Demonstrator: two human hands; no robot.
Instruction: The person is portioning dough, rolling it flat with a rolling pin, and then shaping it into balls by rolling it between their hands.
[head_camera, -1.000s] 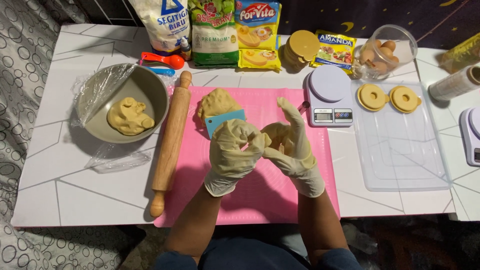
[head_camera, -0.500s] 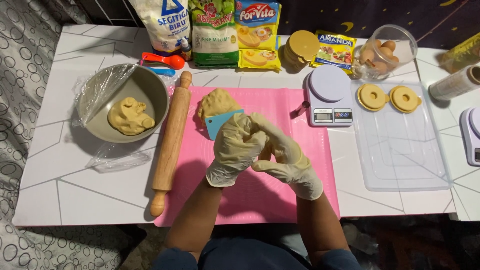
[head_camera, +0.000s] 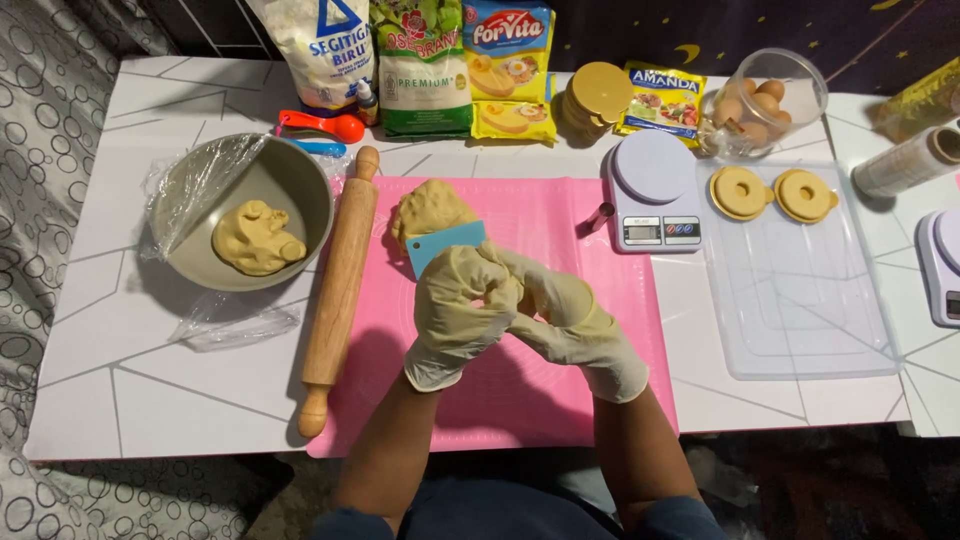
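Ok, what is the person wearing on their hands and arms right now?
Both the left hand and the right hand wear thin, cream-coloured disposable gloves, wrinkled and loose, ending at the wrists. The forearms are bare, with dark blue sleeves showing at the bottom edge. No watch or jewellery shows.

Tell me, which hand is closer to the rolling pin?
Left. The left hand is just beside the rolling pin; the right hand is farther away, behind the left.

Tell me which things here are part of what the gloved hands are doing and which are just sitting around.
In use:
left gloved hand
right gloved hand
pink rubbery mat
tan dough lump
light blue plastic scraper

Lying about:
wooden rolling pin
grey bowl
white kitchen scale
clear plastic tray
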